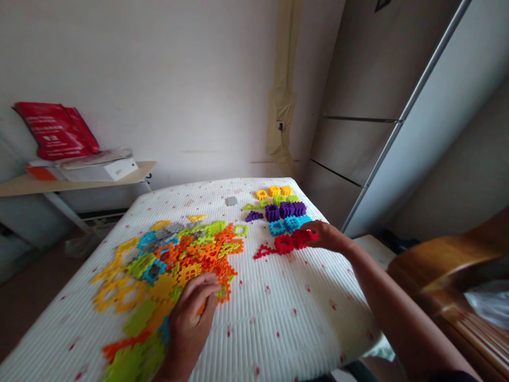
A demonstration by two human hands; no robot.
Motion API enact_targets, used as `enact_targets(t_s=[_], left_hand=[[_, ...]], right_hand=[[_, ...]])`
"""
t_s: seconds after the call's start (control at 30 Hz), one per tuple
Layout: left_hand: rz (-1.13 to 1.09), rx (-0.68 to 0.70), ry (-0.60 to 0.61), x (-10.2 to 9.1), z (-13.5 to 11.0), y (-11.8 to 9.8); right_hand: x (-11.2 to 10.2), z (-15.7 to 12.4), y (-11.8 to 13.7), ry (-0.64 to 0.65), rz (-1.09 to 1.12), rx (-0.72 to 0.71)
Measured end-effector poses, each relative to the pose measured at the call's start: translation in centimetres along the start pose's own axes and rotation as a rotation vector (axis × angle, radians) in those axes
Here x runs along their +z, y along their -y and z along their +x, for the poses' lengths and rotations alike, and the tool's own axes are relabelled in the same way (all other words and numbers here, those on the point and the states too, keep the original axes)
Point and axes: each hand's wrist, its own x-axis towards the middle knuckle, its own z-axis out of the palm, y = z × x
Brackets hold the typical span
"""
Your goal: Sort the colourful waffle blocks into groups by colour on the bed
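A big loose heap of flat interlocking plastic pieces (pixel 170 260), orange, yellow, green, blue and grey, lies on the left half of a white bed cover (pixel 286 307). My left hand (pixel 191 318) rests on the heap's near edge, fingers curled onto orange pieces. My right hand (pixel 324 236) reaches to the right side and pinches a red piece (pixel 302 237) beside another red block (pixel 283 243). Behind them stand sorted groups: blue (pixel 284 226), purple (pixel 284 210), green (pixel 278 200) and yellow blocks (pixel 274 191).
A lone grey piece (pixel 231 201) lies near the far edge. A red triangular piece (pixel 264 251) sits left of the red blocks. A low shelf (pixel 75 183) with a white box and red bag stands at the left wall. Wooden furniture (pixel 449 265) is at the right.
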Motion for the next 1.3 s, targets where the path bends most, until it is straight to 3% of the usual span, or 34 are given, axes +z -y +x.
enact_targets(t_s=[0.8, 1.0, 1.07, 1.17, 1.27, 1.3], left_hand=[[-0.014, -0.032, -0.026, 0.3, 0.0, -0.6], [0.009, -0.046, -0.064, -1.5, 0.8, -0.6], [0.066, -0.084, -0.093, -3.1, 1.7, 0.5], [0.162, -0.239, -0.082, -5.8, 3.6, 4.1], [0.285, -0.52, 0.042, -7.8, 5.8, 8.8], [0.3, -0.552, 0.066, -8.1, 6.5, 10.2]], right_hand=[[0.5, 0.8, -0.1, 0.031, -0.005, -0.005], [-0.3, 0.0, 0.4, -0.104, -0.053, -0.08], [-0.7, -0.3, 1.8, -0.151, -0.049, -0.121], [-0.3, -0.3, 5.1, -0.156, 0.011, -0.228], [1.8, 0.2, 9.1, -0.123, 0.038, -0.311], [2.8, 0.5, 10.4, -0.102, 0.043, -0.353]])
